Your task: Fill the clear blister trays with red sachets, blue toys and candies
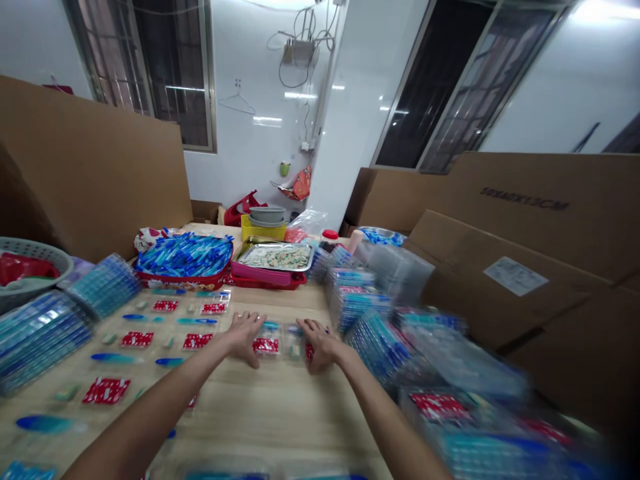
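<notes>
A clear plastic blister tray point(284, 347) lies on the wooden table between my two hands, with a red packet point(266, 345) and blue pieces in its pockets. My left hand point(243, 339) grips its left end, thumb on the near side and fingers on the far side. At the other end, my right hand point(321, 343) holds the tray in the same way and partly covers a second red packet. More filled trays point(137, 339) lie in rows to the left, each with red packets, blue pen-like sticks and small pale green pieces.
Blue sticks heap a red tray point(184, 263) at the back; a metal tray point(275, 256) of pale pieces is beside it. Stacked blister trays point(383, 347) line the right, with more stacks point(37, 340) at left. Large cardboard boxes point(540, 227) stand on both sides.
</notes>
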`<state>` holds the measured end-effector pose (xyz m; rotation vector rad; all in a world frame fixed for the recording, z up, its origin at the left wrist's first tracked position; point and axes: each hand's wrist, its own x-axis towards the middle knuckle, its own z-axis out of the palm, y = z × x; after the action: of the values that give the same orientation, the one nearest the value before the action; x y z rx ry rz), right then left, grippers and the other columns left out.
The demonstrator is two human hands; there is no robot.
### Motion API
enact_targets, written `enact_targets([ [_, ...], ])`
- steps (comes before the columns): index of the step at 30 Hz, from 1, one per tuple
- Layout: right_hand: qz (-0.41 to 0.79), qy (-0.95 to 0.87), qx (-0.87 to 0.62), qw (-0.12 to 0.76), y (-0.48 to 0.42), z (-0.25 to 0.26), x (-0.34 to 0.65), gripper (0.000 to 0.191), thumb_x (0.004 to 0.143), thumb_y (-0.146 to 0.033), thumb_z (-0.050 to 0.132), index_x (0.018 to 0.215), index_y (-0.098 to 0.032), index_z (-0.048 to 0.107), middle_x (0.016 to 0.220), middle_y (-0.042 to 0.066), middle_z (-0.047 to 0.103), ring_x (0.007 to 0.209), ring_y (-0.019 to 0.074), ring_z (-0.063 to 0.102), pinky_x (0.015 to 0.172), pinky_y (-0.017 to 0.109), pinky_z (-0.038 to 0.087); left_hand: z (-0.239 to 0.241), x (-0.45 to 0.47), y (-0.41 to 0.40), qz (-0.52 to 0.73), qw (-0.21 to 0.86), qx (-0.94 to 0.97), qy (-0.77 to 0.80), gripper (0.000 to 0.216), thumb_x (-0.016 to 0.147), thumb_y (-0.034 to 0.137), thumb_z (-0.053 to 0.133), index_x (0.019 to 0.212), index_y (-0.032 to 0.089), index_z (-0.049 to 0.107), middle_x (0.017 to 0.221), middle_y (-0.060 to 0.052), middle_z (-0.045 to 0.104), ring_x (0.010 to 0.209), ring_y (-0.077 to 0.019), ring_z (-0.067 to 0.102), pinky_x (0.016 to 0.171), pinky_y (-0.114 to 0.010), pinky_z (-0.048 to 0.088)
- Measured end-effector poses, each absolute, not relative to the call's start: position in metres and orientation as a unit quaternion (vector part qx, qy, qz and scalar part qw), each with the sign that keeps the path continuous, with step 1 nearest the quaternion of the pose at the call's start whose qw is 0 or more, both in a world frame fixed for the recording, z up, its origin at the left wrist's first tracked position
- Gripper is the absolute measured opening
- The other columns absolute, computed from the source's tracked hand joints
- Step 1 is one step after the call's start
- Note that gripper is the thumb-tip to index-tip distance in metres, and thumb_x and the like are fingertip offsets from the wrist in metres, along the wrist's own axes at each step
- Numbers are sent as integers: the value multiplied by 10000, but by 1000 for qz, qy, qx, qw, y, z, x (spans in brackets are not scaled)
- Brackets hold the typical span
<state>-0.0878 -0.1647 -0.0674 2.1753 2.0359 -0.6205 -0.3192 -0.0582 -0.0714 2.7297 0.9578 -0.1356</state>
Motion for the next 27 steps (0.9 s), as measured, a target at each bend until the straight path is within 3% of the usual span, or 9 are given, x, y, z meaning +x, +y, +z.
enact_targets([
  [4,-176,664,724,67,-169,-71,-96,1294,392,-296,769,1487,-224,84,1451,180,305,1303,356,290,1029,503,224,-76,-330,-68,-62,127,936,324,1264,353,557,781,1443,247,221,1395,-180,401,1289,-438,325,1025,-688,211],
  [9,-148,669,727,31,-188,-79,-98,1198,454,-329,747,1482,-200,147,1278,164,445,1210,333,385,1064,503,114,-71,-348,-102,-72,127,944,298,1288,363,593,764,1455,220,192,1400,-196,383,1289,-437,323,1026,-685,222],
  [16,-121,635,762,-48,-226,-66,-105,1141,521,-388,716,1487,-195,139,1219,149,454,1149,336,415,963,415,281,-66,-363,-148,-60,157,943,287,1299,385,641,751,1459,203,167,1439,-219,347,1326,-449,282,1038,-715,147],
  [20,-109,689,712,-74,-230,-36,-141,1193,486,-419,751,1487,-227,131,1220,122,451,1133,323,418,975,403,279,-48,-382,-152,-51,205,918,336,1231,471,585,745,1459,145,158,1535,-236,162,1415,-391,135,1100,-628,133],
  [24,-96,756,646,-41,-219,-20,-197,1196,467,-410,766,1480,-190,170,1224,158,453,1101,333,433,978,445,277,-27,-422,-158,-5,210,895,394,899,613,426,700,1388,135,351,1487,-188,337,1393,-306,269,1126,-445,245],
  [27,-94,775,626,-4,-208,-27,-229,1222,457,-411,775,1483,-193,150,1270,189,438,1150,361,408,1020,514,215,-17,-453,-176,18,203,879,431,757,733,404,578,1383,82,362,1452,-182,399,1355,-268,352,1111,-360,291],
])
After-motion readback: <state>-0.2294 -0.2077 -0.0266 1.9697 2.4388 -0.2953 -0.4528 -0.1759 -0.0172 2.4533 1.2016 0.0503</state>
